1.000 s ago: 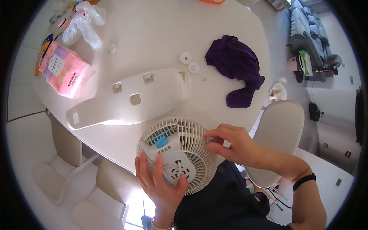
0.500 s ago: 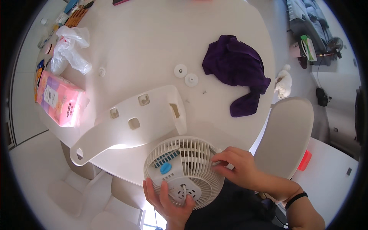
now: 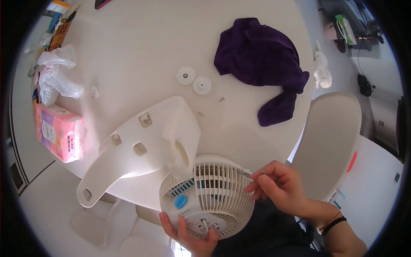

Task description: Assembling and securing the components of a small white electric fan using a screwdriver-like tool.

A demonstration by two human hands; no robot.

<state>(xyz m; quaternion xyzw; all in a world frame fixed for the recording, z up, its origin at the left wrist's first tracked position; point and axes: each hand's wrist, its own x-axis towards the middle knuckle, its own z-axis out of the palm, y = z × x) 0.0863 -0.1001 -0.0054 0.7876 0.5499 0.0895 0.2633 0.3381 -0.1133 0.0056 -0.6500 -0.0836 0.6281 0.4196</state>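
Observation:
A white fan head (image 3: 227, 184) with a slatted grille and a blue knob (image 3: 181, 201) rests at the table's near edge, its back toward me. My left hand (image 3: 190, 235) grips its lower left side, thumb and fingers on the round back cover. Pinched in my right hand (image 3: 276, 186) is a thin metal tool (image 3: 245, 173), too small to name more exactly. Its tip is at the upper right rim of the grille. A curved white stand (image 3: 141, 145) with square holes lies just beyond the fan head, touching or nearly touching it.
Two white discs (image 3: 186, 76) and small screws (image 3: 221, 99) lie beyond the stand. A purple cloth (image 3: 261, 55) is spread at the far right. On the left are a pink tissue pack (image 3: 60, 132) and a clear plastic bag (image 3: 60, 77). A chair (image 3: 327, 137) stands at the right.
My right hand has turned, bringing the tool's tip to the grille's upper rim. The stand looks shifted and tilted against the fan head. My view has moved slightly; my left hand keeps its grip.

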